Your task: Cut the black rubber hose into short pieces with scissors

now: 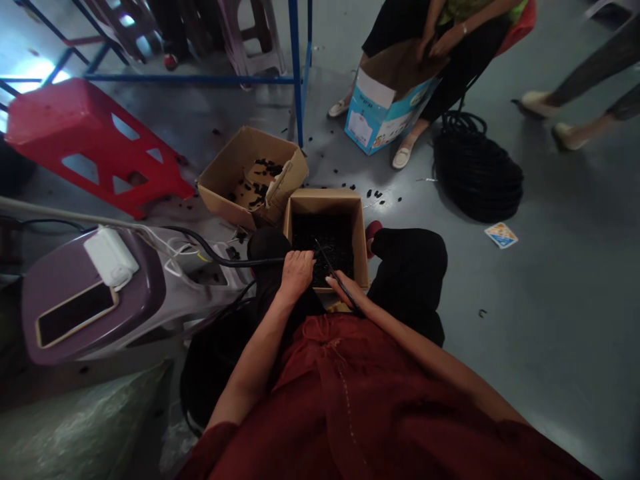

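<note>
My left hand (pixel 299 270) is closed around a black rubber strip (pixel 235 263), which runs in from the left; its end is by the fingers. In my right hand (pixel 347 290) is a long, thin, dark cutting tool, apparently scissors (pixel 329 261), pointing up and left toward the strip's end. Fingers hide part of the handles, and whether the blades are apart is too small to tell. Both hands are over the near side of an open cardboard box (pixel 361 240) between my knees. Inside it lie many small black pieces (pixel 320 230).
A second carton (pixel 220 175) with black scraps stands beyond, left. Left are a red stool (pixel 100 143) and a purple-topped stool (pixel 145 270) bearing a phone (pixel 77 313) and white device (pixel 111 257). Another person (pixel 450 40) sits behind a blue box (pixel 367 117), near a black coil (pixel 475 170).
</note>
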The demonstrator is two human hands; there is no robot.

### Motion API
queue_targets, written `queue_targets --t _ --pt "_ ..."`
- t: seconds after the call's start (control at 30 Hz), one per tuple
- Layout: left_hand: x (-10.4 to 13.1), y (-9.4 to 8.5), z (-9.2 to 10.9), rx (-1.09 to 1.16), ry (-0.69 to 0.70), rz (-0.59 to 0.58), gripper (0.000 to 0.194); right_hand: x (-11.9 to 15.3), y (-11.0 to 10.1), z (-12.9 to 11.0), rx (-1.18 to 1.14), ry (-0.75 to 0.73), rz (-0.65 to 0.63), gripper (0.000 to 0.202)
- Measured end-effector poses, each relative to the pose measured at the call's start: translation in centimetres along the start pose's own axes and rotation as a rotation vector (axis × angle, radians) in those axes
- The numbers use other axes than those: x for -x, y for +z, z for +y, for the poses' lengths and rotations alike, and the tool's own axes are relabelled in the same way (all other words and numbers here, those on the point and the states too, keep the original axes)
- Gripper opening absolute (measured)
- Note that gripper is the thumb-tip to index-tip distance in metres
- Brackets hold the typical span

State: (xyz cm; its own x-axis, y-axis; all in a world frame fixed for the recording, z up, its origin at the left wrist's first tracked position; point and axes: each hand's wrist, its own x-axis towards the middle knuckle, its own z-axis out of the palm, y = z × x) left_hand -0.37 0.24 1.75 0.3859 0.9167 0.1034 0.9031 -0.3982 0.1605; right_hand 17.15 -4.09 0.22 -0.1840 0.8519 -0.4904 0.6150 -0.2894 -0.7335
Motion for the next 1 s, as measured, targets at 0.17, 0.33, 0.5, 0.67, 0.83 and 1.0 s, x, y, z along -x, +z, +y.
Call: queue_targets --t 0.17,0.33,0.5,0.67,0.83,1.0 --pt "-0.03 -0.08 0.03 -0.001 0.006 -0.008 0.018 0.00 -0.03 0.16 -0.017 -0.038 0.007 0.027" --pt "-0.04 0.08 0.18 0.004 -0.022 -0.006 0.016 0.33 -0.17 0.07 0.051 -0.046 0.014 0.030" --pt "-0.01 0.06 0.23 -0.016 -0.024 -0.001 0.017 0.59 -0.15 -0.07 0.083 -0.037 0.026 0.028" --pt "-0.06 0.02 0.27 -0.039 -0.024 -0.006 0.015 0.51 -0.07 0.06 0.122 -0.026 0.016 0.027" --pt "-0.07 0.04 0.29 -0.051 -0.015 -0.012 0.014 0.47 -0.06 0.09 0.155 -0.026 0.008 0.026" --pt "-0.04 0.04 0.17 -0.056 -0.007 -0.018 0.013 0.33 -0.03 0.15 0.140 -0.022 0.007 0.024"
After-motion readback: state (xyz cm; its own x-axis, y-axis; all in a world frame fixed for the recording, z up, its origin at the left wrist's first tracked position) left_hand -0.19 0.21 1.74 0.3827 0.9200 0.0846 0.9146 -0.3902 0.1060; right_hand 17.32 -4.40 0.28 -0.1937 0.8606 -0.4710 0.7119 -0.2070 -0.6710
